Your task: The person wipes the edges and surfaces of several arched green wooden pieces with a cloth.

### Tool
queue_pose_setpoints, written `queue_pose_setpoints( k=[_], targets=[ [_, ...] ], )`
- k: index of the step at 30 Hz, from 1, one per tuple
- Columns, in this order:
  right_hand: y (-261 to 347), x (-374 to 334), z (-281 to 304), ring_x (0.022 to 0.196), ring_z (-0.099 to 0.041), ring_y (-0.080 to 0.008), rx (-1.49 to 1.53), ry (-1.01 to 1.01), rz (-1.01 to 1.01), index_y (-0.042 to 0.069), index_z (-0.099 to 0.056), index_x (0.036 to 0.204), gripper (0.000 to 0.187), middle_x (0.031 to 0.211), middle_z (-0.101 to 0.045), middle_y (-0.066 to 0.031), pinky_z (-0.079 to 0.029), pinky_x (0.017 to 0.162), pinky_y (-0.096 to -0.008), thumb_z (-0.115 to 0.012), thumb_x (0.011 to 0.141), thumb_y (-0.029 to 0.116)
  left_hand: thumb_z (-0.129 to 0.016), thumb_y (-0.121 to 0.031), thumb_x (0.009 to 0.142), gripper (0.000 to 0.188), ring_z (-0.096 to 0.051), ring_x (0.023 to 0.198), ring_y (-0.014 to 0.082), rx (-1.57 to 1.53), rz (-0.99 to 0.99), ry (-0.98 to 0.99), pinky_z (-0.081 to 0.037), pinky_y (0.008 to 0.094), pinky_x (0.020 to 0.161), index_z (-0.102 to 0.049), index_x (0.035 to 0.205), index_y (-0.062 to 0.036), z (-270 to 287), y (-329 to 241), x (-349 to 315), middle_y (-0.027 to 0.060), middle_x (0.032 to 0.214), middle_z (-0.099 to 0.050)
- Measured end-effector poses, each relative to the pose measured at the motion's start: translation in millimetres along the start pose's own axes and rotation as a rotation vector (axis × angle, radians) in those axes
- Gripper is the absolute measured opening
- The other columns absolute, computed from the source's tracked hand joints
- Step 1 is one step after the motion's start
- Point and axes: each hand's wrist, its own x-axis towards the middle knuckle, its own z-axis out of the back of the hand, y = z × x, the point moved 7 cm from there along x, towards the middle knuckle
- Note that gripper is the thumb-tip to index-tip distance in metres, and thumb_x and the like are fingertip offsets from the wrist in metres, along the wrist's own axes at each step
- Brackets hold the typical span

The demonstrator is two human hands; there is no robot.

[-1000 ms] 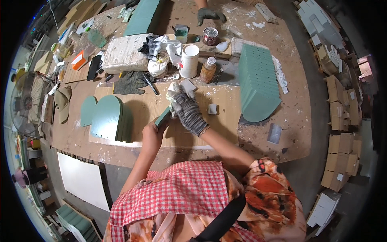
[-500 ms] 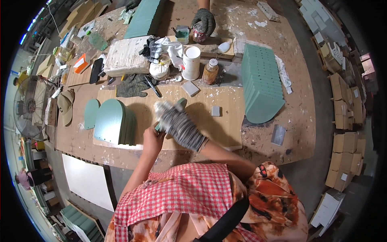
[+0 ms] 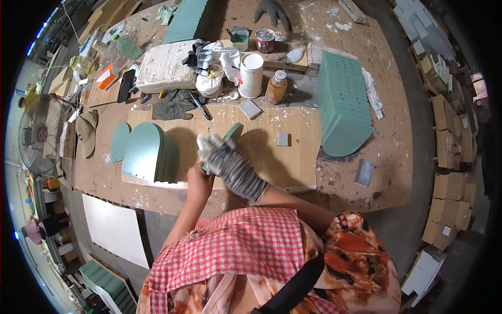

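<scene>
My bare left hand [image 3: 200, 180] is closed on the near end of a green-painted panel [image 3: 234, 133], which stands tilted on its edge above the board. My right hand [image 3: 234, 170], in a grey striped knit glove, is closed and lies against the panel's side. At its fingertips is a white wad [image 3: 205, 146] that looks like cloth; its edges are smeared by motion. The glove hides most of the panel. To the left stand several rounded green panels [image 3: 141, 149] set close together. A small grey sanding block [image 3: 283, 139] lies to the right.
A long row of green panels [image 3: 345, 104] stands at the right. Beyond my hands are a white tub [image 3: 251, 76], a bottle of brown liquid [image 3: 276, 88], a marker [image 3: 200, 106], a loose glove [image 3: 175, 104] and an open can [image 3: 265, 41]. A co-worker's gloved hand [image 3: 273, 14] is at the far edge.
The co-worker's gloved hand has let go of the can and drawn away to the far side. My right hand has shifted slightly along the panel, uncovering more of its far end.
</scene>
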Motion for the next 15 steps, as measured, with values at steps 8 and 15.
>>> queue_pose_setpoints(
  k=[8,15],
  targets=[
    [-50,-1,18,0.122,-0.043,-0.0287,0.15,-0.118,-0.058,0.01,-0.05,0.125,0.039,0.137,-0.04,-0.0161,-0.032,0.104,-0.0381,-0.052,0.086,0.011,-0.063,0.0,0.078,0.029,-0.063,0.069,0.0179,-0.105,-0.039,-0.002,-0.048,0.0294,0.066,-0.061,0.107,0.0016,3,-5,-4,0.0199,0.077,-0.063],
    [-136,-35,-31,0.112,-0.048,-0.0155,1.048,-0.251,-0.45,0.002,-0.047,0.129,0.034,0.124,-0.053,-0.0092,-0.037,0.098,-0.0282,-0.039,0.097,0.013,-0.064,-0.004,0.081,0.025,-0.054,0.072,0.0071,-0.118,-0.012,0.103,-0.046,0.0255,0.067,-0.061,0.105,0.0029,4,-5,-1,0.0095,0.077,-0.065]
  ],
)
